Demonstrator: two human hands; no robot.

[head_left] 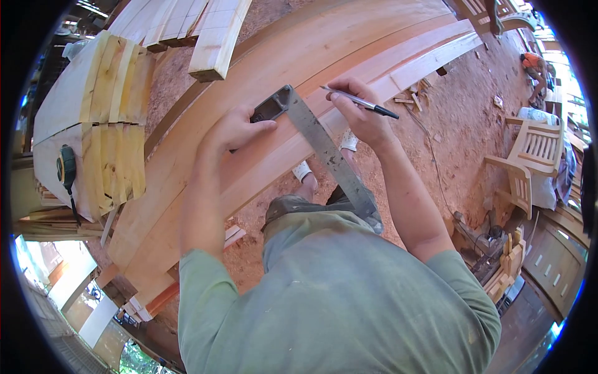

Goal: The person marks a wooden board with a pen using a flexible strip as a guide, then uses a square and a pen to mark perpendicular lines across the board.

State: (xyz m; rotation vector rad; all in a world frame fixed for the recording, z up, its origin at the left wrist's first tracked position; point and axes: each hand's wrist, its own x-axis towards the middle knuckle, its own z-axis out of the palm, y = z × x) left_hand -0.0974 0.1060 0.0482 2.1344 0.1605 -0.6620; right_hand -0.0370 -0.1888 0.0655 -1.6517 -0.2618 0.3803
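My left hand (237,129) is closed around the dark stock of a try square (330,153), which rests against a long wooden beam (268,156). The square's metal blade runs across the beam and out past its near edge toward my body. A pen (366,105) with a black end sits pinched in my right hand (362,115). Its tip points left, close to the corner of the square and over the wood. Beneath the beam lies a wide plank (299,56).
Stacked thick boards (93,118) stand at the left with a tape measure (66,167) on them. More marked timbers (215,43) lie at the top. On the right are a slatted wooden chair (529,149), a cable (431,146) on the dirt floor and a person (536,71) farther off.
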